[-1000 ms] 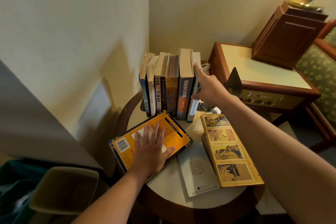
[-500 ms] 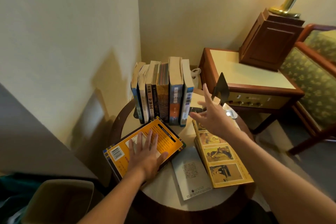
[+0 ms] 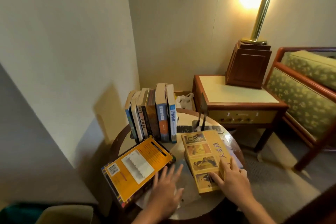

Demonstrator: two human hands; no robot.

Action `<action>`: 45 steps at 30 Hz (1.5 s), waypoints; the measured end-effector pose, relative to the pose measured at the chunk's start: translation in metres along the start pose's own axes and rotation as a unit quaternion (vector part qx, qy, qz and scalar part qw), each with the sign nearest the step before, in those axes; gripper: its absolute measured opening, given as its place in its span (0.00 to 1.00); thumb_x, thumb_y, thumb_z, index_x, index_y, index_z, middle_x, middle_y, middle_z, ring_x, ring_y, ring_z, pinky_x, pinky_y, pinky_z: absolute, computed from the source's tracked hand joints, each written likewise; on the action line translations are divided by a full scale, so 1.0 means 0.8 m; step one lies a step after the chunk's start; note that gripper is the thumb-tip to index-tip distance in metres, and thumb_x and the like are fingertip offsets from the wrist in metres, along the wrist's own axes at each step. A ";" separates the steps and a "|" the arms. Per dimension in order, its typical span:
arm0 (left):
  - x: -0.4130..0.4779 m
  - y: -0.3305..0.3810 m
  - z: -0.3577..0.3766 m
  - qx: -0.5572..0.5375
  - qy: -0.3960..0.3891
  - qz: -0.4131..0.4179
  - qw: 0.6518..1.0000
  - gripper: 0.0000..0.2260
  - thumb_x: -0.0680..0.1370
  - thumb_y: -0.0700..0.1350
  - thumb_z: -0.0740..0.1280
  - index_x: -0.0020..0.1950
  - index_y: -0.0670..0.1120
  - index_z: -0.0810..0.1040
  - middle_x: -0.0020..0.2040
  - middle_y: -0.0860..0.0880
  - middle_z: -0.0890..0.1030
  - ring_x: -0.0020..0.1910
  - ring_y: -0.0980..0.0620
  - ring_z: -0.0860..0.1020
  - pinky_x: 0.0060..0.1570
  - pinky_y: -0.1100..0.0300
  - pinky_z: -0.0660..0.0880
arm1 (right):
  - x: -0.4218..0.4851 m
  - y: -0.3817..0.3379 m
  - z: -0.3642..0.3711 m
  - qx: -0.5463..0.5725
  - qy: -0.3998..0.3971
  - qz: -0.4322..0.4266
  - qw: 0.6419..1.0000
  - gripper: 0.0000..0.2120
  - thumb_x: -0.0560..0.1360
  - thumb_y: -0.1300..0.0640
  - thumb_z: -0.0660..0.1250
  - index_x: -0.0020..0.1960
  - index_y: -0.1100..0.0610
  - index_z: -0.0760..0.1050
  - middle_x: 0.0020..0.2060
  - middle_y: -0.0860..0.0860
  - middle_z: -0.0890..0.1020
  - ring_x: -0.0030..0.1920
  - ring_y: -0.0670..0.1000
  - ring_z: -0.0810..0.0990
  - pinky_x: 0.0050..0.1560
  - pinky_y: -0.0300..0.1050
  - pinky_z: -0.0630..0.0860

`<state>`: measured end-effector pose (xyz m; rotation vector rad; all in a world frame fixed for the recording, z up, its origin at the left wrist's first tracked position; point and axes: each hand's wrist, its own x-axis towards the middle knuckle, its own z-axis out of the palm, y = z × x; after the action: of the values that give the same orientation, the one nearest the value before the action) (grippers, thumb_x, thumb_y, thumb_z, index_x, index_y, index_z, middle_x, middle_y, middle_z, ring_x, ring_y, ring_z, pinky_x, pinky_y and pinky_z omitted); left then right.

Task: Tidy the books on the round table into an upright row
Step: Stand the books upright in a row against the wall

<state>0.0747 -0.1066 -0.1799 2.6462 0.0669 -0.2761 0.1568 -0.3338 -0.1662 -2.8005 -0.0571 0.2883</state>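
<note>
Several books stand upright in a row [image 3: 154,114] at the back of the round table [image 3: 234,143]. An orange book [image 3: 134,167] lies flat at the front left. To its right lies a thick yellow book [image 3: 200,152] with pictures on its cover. My right hand [image 3: 232,178] grips its near right corner, thumb on the cover and fingers over the right edge. Spread and blurred, my left hand [image 3: 167,192] hovers over a thin white booklet [image 3: 185,178] between the two flat books and holds nothing.
A black metal bookend [image 3: 202,112] stands right of the row, with a gap between them. Beyond the table are a wooden side table [image 3: 236,94] with a lamp base [image 3: 249,65], an armchair [image 3: 305,100] and a plastic bag [image 3: 185,100]. Walls close the left and back.
My right hand left the upright row and came down onto the yellow book's near corner. My left hand slid off the orange book toward the booklet. The view tilted up.
</note>
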 end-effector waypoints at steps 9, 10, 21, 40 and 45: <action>0.000 0.102 -0.003 -0.458 -0.011 -0.127 0.880 0.20 0.78 0.34 0.64 0.67 0.50 0.75 0.55 0.47 0.81 0.39 0.55 0.79 0.31 0.67 0.74 | -0.037 0.001 0.010 0.145 -0.002 0.038 0.989 0.36 0.74 0.34 0.66 0.78 0.39 0.56 0.70 0.55 0.68 0.65 0.59 0.69 0.66 0.60 0.68; -0.001 0.105 -0.009 -0.466 -0.009 -0.128 0.876 0.19 0.77 0.33 0.64 0.65 0.49 0.75 0.53 0.47 0.81 0.36 0.56 0.78 0.29 0.67 0.72 | -0.040 0.002 0.006 0.192 -0.013 0.046 0.980 0.36 0.74 0.37 0.69 0.78 0.40 0.58 0.67 0.54 0.71 0.64 0.58 0.70 0.66 0.58 0.69; -0.032 0.077 -0.065 -0.537 -0.129 -0.048 0.833 0.25 0.72 0.27 0.66 0.64 0.49 0.77 0.65 0.42 0.76 0.61 0.41 0.79 0.58 0.47 0.80 | -0.044 0.022 -0.019 0.606 -0.140 0.059 0.781 0.40 0.61 0.47 0.84 0.69 0.36 0.73 0.72 0.46 0.72 0.65 0.53 0.77 0.63 0.56 0.78; -0.037 0.009 -0.156 -0.550 0.102 -0.046 0.828 0.28 0.77 0.39 0.72 0.70 0.64 0.72 0.63 0.46 0.78 0.55 0.47 0.84 0.48 0.51 0.82 | -0.098 -0.071 -0.051 0.549 -0.253 -0.138 0.784 0.41 0.73 0.59 0.77 0.74 0.29 0.62 0.68 0.48 0.74 0.60 0.54 0.83 0.57 0.60 0.81; -0.039 -0.021 -0.159 -0.654 0.189 -0.111 0.724 0.28 0.81 0.35 0.65 0.75 0.62 0.68 0.63 0.44 0.79 0.52 0.42 0.84 0.39 0.48 0.82 | -0.101 -0.095 -0.056 0.622 -0.244 -0.107 0.736 0.37 0.73 0.65 0.73 0.73 0.35 0.68 0.62 0.56 0.82 0.57 0.62 0.84 0.56 0.62 0.81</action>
<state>0.0655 -0.0327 -0.0705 1.2079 0.5088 0.2135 0.0861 -0.2819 -0.0847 -1.3071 -0.2108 0.6780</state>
